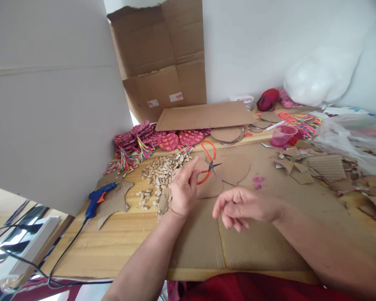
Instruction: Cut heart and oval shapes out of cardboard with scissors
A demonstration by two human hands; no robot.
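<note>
Orange-handled scissors [210, 166] with dark blades parted stand out from my left hand [184, 186], whose fingers are closed on one handle loop. Just right of it, my right hand [242, 207] hovers with loosely bent, parted fingers and nothing in them. Beneath and behind the scissors lie cut cardboard pieces, one rounded [208, 186] and another with a curved edge [235, 169]. They rest on a large cardboard sheet [257, 246]. A pile of shelled-looking nuts or shells [163, 169] spreads left of my left hand.
A blue glue gun [97, 200] with its cord lies at the left. Pink decorated discs with tassels [138, 140] are stacked behind. A flat cardboard piece [205, 116], a pink cup [283, 135], cardboard scraps [326, 169] and a plastic bag [360, 133] line the back and right.
</note>
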